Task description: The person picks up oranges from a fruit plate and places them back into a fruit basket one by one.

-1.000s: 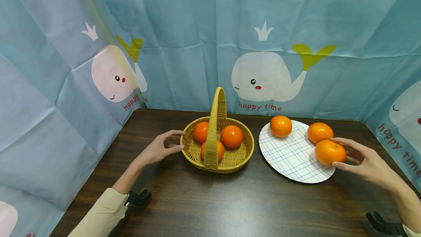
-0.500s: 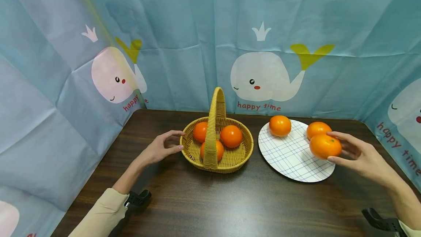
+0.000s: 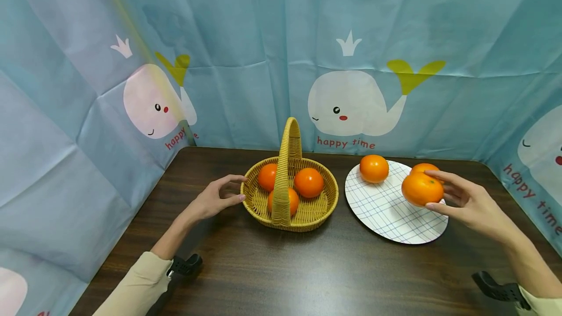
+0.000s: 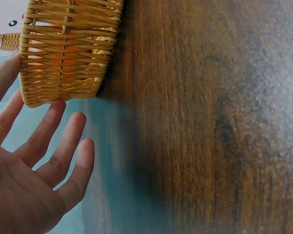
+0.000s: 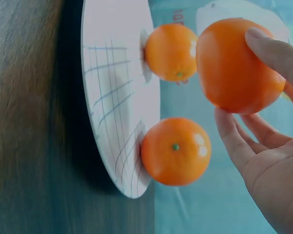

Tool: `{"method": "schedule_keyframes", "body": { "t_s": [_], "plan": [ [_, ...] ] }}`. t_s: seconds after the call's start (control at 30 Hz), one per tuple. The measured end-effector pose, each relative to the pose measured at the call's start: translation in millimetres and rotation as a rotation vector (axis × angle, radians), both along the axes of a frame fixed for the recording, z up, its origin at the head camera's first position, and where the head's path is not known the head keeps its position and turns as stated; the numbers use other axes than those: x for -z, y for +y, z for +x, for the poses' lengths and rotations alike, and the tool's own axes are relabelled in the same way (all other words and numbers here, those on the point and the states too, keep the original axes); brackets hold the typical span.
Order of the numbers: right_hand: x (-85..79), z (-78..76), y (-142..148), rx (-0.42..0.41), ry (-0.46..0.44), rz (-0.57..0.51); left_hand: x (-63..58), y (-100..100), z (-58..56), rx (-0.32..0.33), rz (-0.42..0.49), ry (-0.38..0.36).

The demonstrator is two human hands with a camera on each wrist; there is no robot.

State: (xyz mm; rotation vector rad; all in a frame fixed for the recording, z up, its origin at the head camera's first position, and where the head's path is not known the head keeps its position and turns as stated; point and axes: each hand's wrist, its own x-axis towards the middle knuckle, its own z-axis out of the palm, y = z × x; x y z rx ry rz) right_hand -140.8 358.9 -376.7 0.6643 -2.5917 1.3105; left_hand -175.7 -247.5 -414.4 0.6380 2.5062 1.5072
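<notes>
My right hand (image 3: 474,206) holds an orange (image 3: 419,189) between thumb and fingers, lifted above the right side of a white plate (image 3: 386,213) with blue lines. In the right wrist view, this orange (image 5: 229,73) is clear of the plate. Another orange (image 3: 425,167) lies behind it, partly hidden in the head view, and a third orange (image 3: 374,168) sits at the plate's far left. At the left end of a yellow wicker basket (image 3: 303,226), my left hand (image 3: 212,200) has its fingertips against the side, fingers loosely spread. Several orange fruits (image 3: 309,182) lie in the basket.
The basket's tall arched handle (image 3: 283,174) stands over its middle. Basket and plate share a dark wooden table (image 3: 316,277), with a gap between them. Behind the table hangs a blue curtain (image 3: 237,101) with whale prints.
My right hand has raised the orange off the plate and carried it left and slightly away from me. My left hand and the basket have stayed in place.
</notes>
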Motion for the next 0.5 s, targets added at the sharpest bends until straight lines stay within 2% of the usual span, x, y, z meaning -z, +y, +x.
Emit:
{"method": "schedule_keyframes", "body": {
  "t_s": [0.13, 0.33, 0.5],
  "plan": [
    [-1.6, -3.5, -8, -0.027, -0.009, -0.012, 1.0, -1, -0.5, 0.000, -0.001, 0.006],
    [-4.1, -11.4, -20, -0.125, -0.006, -0.062, 1.0, -1, -1.2, 0.005, 0.001, 0.004],
    [-5.2, -16.9, -29, -0.138, 0.003, -0.031, 0.8, -1, -1.8, 0.011, 0.008, -0.002]
  ]
}}
